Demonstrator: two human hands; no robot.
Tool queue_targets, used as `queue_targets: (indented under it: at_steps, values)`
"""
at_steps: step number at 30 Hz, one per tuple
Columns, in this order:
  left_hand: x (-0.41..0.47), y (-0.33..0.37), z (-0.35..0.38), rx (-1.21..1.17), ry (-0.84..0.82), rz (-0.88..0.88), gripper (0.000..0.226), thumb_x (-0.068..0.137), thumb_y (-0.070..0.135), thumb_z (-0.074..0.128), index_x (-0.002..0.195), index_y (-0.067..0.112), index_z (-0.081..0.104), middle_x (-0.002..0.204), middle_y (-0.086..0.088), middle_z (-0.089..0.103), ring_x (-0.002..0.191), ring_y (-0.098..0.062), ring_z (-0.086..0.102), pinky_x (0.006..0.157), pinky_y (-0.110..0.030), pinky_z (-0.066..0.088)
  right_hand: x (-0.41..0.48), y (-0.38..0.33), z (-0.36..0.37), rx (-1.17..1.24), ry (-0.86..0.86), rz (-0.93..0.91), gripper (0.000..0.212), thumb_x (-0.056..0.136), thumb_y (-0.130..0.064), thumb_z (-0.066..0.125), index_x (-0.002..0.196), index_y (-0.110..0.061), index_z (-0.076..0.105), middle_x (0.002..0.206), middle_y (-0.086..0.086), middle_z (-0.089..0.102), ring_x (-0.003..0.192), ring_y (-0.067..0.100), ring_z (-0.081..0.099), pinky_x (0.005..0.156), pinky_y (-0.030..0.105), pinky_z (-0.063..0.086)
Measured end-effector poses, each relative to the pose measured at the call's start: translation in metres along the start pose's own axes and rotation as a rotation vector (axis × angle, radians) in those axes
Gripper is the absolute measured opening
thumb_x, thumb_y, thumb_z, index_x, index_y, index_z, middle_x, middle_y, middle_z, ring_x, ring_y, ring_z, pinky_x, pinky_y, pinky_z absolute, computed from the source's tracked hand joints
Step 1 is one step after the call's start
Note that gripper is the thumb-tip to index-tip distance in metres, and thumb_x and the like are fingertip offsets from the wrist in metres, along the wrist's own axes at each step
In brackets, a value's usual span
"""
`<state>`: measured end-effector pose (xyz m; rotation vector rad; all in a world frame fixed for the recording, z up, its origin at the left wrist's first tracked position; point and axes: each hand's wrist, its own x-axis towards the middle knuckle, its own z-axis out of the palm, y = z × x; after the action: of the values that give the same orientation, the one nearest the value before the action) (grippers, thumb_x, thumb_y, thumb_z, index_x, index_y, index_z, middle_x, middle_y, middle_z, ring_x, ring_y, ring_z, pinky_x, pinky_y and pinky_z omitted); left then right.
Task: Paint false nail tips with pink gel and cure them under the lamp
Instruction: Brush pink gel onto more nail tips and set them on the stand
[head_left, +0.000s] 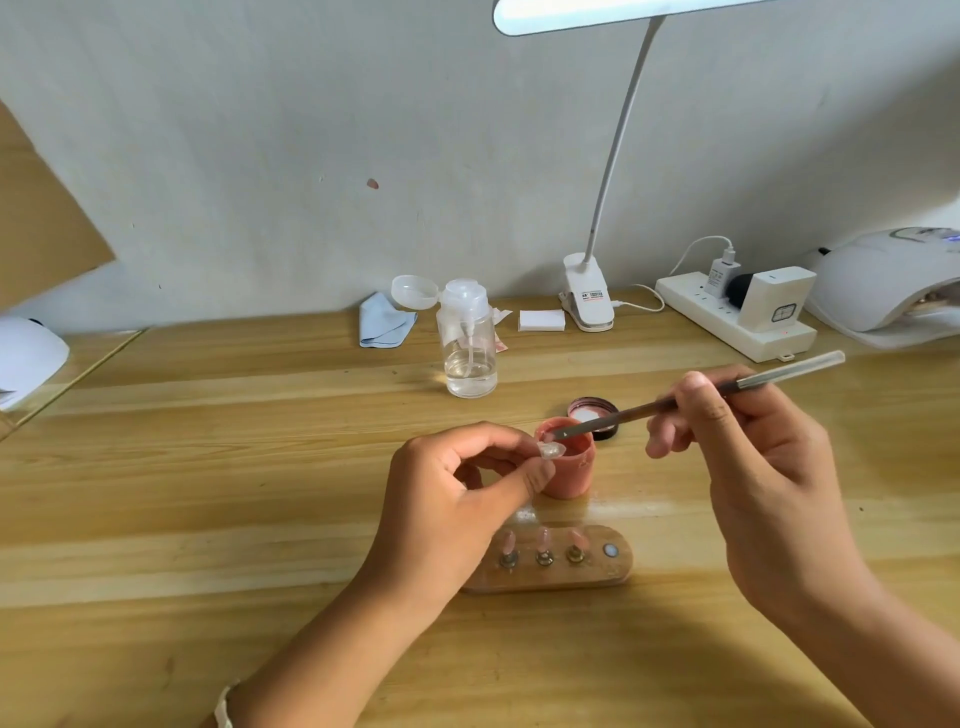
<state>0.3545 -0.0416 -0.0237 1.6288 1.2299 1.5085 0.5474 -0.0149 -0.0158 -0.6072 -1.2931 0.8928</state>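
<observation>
The left hand (467, 488) pinches one clear false nail tip (551, 450) between thumb and forefinger, its other fingers curled loosely beneath. The tip sits at the near-left rim of a small pink jar (569, 473) of gel. The right hand (743, 436) holds one thin grey-handled brush (727, 391) pen-fashion, fingers closed round the shaft. The brush's long axis runs from high at the far right down to the near left — its bristle end meets the tip over the jar's mouth, though whether bristles touch plastic is too fine to tell. The coming stroke turns on that line: the tip lies just left of the bristles, so the brush probably wants drawing along it while the left hand steadies.

Just behind the jar lies its one dark-rimmed round lid (595, 415), inside up. Nearer the person, an oval wooden stand (618, 571) carries three pink-coated tips (543, 540) on brass pegs and one bare round spot (610, 550) at its right end — four places, three filled. One white domed curing lamp (878, 286) stands at the far right, well apart, nearer the right hand. Along the wall are one clear pump bottle (467, 348), one folded blue cloth (384, 322), one stack of white pads (541, 320), one white clip-on desk lamp (588, 299) and one white power strip (727, 325).
</observation>
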Motion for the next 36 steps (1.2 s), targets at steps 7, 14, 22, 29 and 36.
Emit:
queue_targets:
  at_steps: [7, 14, 22, 29, 36]
  values:
    - [0.0001, -0.0016, 0.0005, -0.036, -0.01, -0.026, 0.011, 0.074, 0.022, 0.082, 0.084, 0.025, 0.078, 0.078, 0.006, 0.076, 0.066, -0.007, 0.068, 0.054, -0.014, 0.051, -0.0011, 0.0012, -0.0005, 0.003, -0.022, 0.001, 0.02, 0.096, -0.022, 0.052, 0.09, -0.005, 0.061, 0.06, -0.001, 0.064, 0.069, 0.002, 0.066, 0.075, 0.012, 0.048]
    - [-0.0006, -0.0019, 0.0008, -0.042, -0.015, -0.015, 0.01, 0.076, 0.023, 0.082, 0.084, 0.027, 0.078, 0.079, 0.006, 0.076, 0.064, -0.008, 0.067, 0.052, -0.014, 0.051, -0.0009, 0.0019, -0.0001, -0.013, -0.029, 0.019, 0.022, 0.096, -0.024, 0.053, 0.089, -0.005, 0.061, 0.061, -0.001, 0.064, 0.069, 0.001, 0.065, 0.074, 0.011, 0.047]
    - [-0.0002, -0.0033, 0.0009, -0.03, -0.002, -0.002, 0.01, 0.075, 0.023, 0.082, 0.084, 0.024, 0.079, 0.082, 0.007, 0.077, 0.073, -0.011, 0.071, 0.06, -0.015, 0.052, 0.0009, 0.0004, 0.0015, -0.014, 0.0, 0.043, 0.021, 0.093, -0.026, 0.054, 0.086, -0.007, 0.062, 0.059, -0.004, 0.064, 0.067, 0.002, 0.065, 0.073, 0.011, 0.047]
    - [-0.0001, -0.0038, 0.0017, -0.029, -0.001, -0.001, 0.011, 0.075, 0.025, 0.081, 0.086, 0.025, 0.079, 0.084, 0.009, 0.077, 0.077, -0.01, 0.072, 0.067, -0.017, 0.054, 0.0006, -0.0016, 0.0024, -0.023, 0.042, 0.06, 0.026, 0.09, -0.029, 0.055, 0.086, -0.004, 0.061, 0.057, 0.0, 0.063, 0.065, 0.001, 0.063, 0.072, 0.012, 0.046]
    - [0.0002, -0.0027, 0.0013, -0.05, 0.011, -0.009, 0.015, 0.079, 0.014, 0.08, 0.087, 0.027, 0.079, 0.084, 0.008, 0.077, 0.076, -0.01, 0.071, 0.063, -0.017, 0.055, 0.0032, 0.0024, -0.0025, -0.048, 0.107, 0.095, 0.018, 0.096, -0.024, 0.057, 0.084, -0.012, 0.062, 0.056, -0.001, 0.063, 0.06, 0.003, 0.059, 0.069, 0.013, 0.045]
